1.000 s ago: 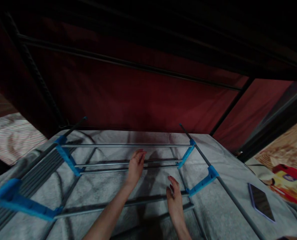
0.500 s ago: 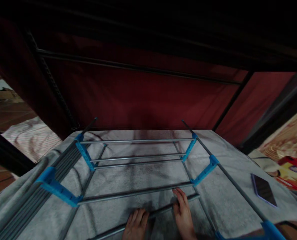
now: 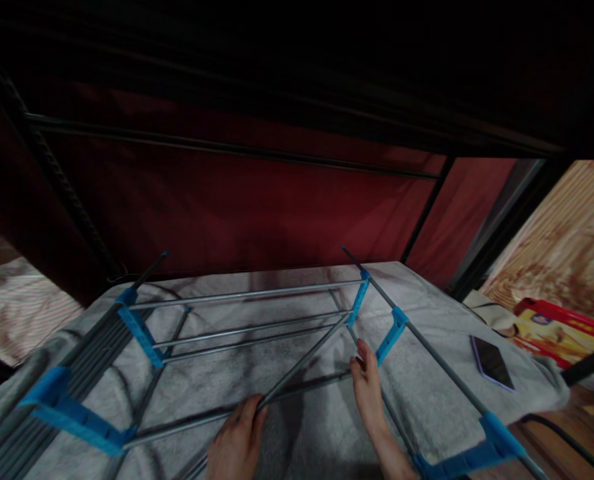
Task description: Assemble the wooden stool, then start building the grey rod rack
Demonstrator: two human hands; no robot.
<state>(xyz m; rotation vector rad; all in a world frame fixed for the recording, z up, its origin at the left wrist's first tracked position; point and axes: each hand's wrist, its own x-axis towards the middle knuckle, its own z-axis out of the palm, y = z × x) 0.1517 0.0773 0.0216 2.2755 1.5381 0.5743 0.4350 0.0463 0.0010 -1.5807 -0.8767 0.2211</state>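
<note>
a slanting metal rod (image 3: 303,363) lies gripped within the left fingers (image 3: 249,409).

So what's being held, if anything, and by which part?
Left grip holds a grey metal tube partway along its length. Right grip: can't tell whether it holds anything.

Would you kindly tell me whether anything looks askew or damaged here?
One metal tube, held in the left hand, looks askew: it slants, whereas the crossbars run side to side between blue connectors. I see no spill or damage.
</note>
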